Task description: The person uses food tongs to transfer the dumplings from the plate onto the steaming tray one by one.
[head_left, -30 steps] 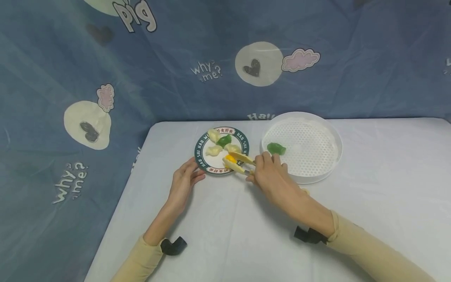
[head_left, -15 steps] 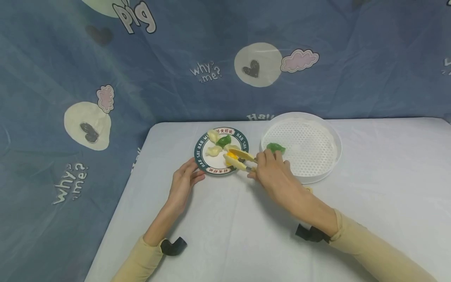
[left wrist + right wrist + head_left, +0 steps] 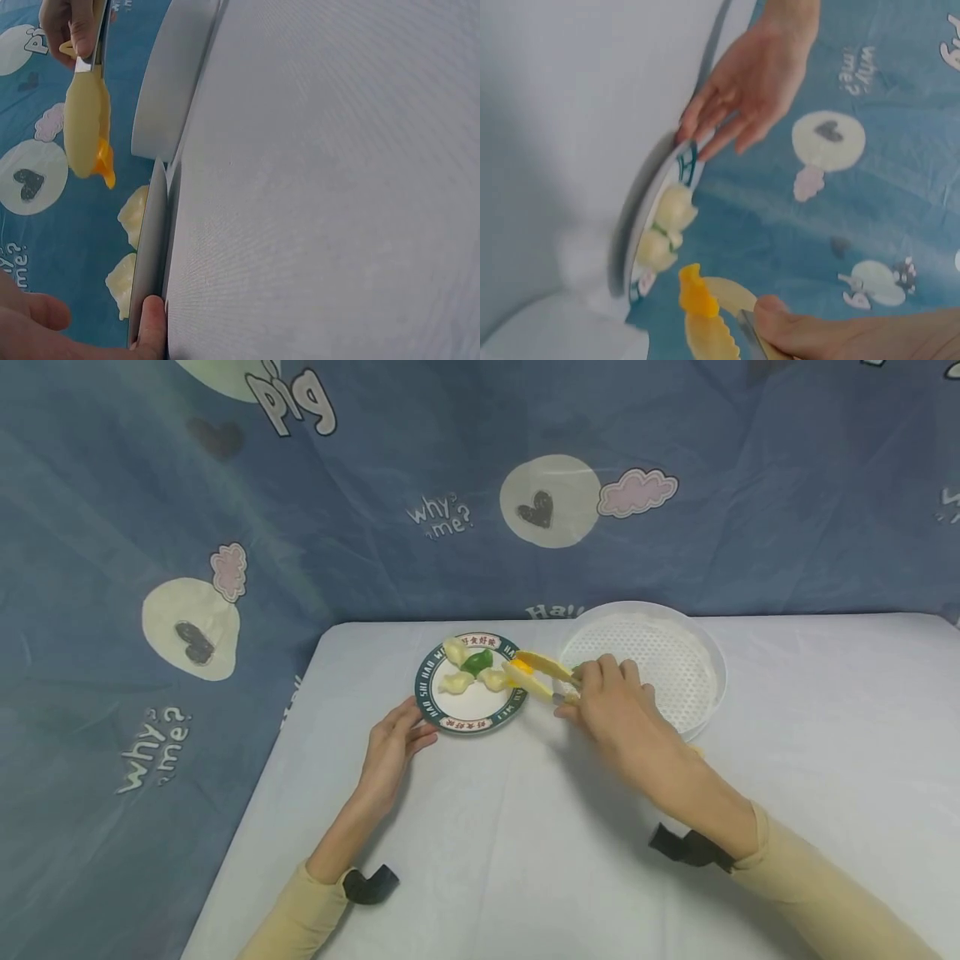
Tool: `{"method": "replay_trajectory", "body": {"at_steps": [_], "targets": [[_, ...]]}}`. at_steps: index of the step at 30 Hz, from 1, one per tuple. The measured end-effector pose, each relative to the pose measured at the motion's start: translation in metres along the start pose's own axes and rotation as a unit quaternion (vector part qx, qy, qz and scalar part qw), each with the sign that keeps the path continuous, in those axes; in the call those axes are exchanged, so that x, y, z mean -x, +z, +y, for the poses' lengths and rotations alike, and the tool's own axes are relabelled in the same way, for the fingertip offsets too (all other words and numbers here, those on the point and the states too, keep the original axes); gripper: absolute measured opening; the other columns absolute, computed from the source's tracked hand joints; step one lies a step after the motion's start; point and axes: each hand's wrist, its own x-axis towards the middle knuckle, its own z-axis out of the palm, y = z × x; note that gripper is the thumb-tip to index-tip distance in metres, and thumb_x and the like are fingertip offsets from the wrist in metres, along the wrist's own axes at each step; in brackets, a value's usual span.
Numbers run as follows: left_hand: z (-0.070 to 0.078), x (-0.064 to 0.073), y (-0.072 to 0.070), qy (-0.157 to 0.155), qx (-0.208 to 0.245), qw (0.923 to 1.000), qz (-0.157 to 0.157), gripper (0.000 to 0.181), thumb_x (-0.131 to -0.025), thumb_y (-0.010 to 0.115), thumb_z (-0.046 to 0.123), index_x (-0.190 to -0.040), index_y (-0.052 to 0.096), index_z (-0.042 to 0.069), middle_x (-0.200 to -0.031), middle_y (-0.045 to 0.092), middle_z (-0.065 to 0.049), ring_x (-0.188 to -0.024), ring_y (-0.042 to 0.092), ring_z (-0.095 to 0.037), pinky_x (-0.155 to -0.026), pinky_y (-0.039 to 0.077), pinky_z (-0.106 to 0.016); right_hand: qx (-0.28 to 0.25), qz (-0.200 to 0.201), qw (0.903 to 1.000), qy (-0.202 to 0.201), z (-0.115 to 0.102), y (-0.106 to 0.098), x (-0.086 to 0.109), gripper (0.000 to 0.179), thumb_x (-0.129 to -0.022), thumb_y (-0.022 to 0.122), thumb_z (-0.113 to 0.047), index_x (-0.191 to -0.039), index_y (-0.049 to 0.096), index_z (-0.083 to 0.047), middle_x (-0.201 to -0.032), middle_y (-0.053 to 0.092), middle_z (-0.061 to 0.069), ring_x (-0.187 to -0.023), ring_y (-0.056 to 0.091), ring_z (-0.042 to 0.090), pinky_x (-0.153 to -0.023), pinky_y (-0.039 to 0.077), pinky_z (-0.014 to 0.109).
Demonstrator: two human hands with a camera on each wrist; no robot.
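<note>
My right hand (image 3: 626,718) grips metal tongs with yellow tips (image 3: 547,667). Between those tips is an orange-yellow dumpling (image 3: 697,296), lifted above the right side of a round plate (image 3: 424,687) with a green lettered rim. Several other dumplings lie on the plate: a green dumpling (image 3: 477,662) and cream ones, such as the cream dumpling (image 3: 456,682) at the left. The fingers of my left hand (image 3: 388,747) touch the plate's left rim, mostly extended, as the right wrist view also shows.
Right of the plate stands a round white tray (image 3: 667,660) with a perforated floor and raised wall. My right hand covers most of a green piece at its left. White cloth (image 3: 510,860) covers the table; a blue printed curtain (image 3: 375,552) hangs behind.
The tongs have lifted the orange-yellow dumpling off the plate's lower right and moved up and right with it. My left hand and the plate have stayed in place.
</note>
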Motion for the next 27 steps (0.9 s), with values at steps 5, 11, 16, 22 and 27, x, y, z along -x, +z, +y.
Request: {"method": "replay_trajectory", "body": {"at_steps": [5, 11, 16, 22, 27], "targets": [[-0.001, 0.000, 0.001, -0.001, 0.001, 1.0000, 0.000, 0.061, -0.117, 0.038, 0.032, -0.168, 0.027, 0.001, -0.156, 0.052, -0.017, -0.128, 0.064, -0.023, -0.109, 0.062, -0.021, -0.005, 0.007, 0.9998, 0.018, 0.016, -0.009, 0.002, 0.045, -0.103, 0.074, -0.030, -0.116, 0.058, 0.011, -0.096, 0.055, 0.019, -0.083, 0.044, 0.032, -0.056, 0.039, 0.033], [-0.001, 0.000, 0.001, 0.004, -0.001, 1.0000, -0.001, 0.061, -0.117, 0.038, 0.032, -0.169, 0.026, 0.000, -0.157, 0.051, -0.018, -0.131, 0.063, -0.027, -0.111, 0.062, -0.022, -0.015, 0.015, 0.9994, 0.026, 0.035, -0.015, 0.006, 0.046, -0.104, 0.073, -0.026, -0.115, 0.056, 0.015, -0.098, 0.055, 0.025, -0.084, 0.045, 0.038, -0.055, 0.045, 0.039], [-0.001, 0.000, 0.001, 0.002, -0.002, 1.0000, 0.000, 0.061, -0.117, 0.038, 0.032, -0.169, 0.026, 0.001, -0.157, 0.051, -0.018, -0.132, 0.062, -0.028, -0.111, 0.061, -0.022, -0.024, 0.018, 0.9987, 0.041, 0.049, -0.014, 0.007, 0.046, -0.106, 0.071, -0.026, -0.115, 0.055, 0.016, -0.098, 0.053, 0.027, -0.084, 0.043, 0.041, -0.057, 0.044, 0.042], [-0.001, 0.000, 0.001, 0.003, -0.005, 1.0000, 0.002, 0.061, -0.117, 0.038, 0.032, -0.169, 0.026, 0.001, -0.156, 0.051, -0.018, -0.131, 0.063, -0.027, -0.111, 0.062, -0.022, -0.016, 0.017, 0.9979, 0.061, 0.061, -0.008, 0.006, 0.047, -0.105, 0.072, -0.027, -0.110, 0.054, 0.017, -0.093, 0.050, 0.026, -0.081, 0.042, 0.041, -0.056, 0.040, 0.041], [-0.001, 0.000, 0.001, 0.007, -0.005, 1.0000, 0.001, 0.061, -0.117, 0.038, 0.032, -0.168, 0.027, 0.000, -0.156, 0.051, -0.018, -0.131, 0.062, -0.027, -0.110, 0.062, -0.021, 0.014, 0.030, 0.9974, 0.064, 0.066, 0.002, 0.006, 0.048, -0.102, 0.075, -0.027, -0.098, 0.052, 0.015, -0.085, 0.047, 0.025, -0.076, 0.041, 0.039, -0.054, 0.036, 0.041]]}}
